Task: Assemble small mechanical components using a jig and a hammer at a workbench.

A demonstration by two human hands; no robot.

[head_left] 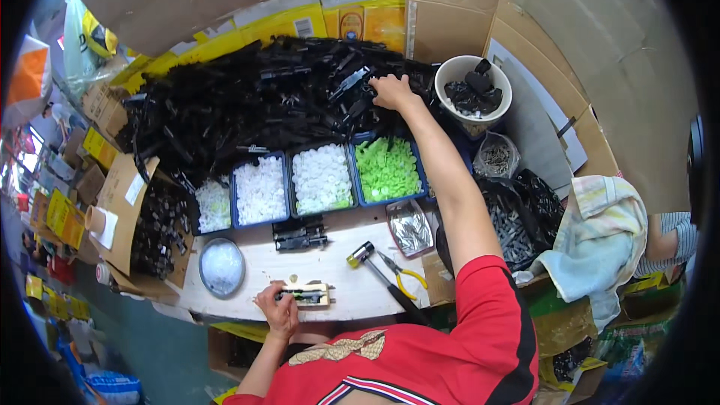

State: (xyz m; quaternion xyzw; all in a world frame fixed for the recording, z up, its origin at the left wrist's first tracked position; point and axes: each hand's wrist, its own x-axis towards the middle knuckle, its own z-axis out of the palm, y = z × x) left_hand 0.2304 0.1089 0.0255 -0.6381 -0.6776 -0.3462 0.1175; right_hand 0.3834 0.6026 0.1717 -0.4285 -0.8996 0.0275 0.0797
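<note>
Right arm point(454, 187) stretched forward, left forearm point(261, 360) low
Right hand point(394, 93) far out, back upward; left hand point(278, 313) close in, its fingers point(268, 296) curled.

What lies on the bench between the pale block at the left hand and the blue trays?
In the head view: several black parts near the blue trays, and something small and yellowish by the pale block.
</note>
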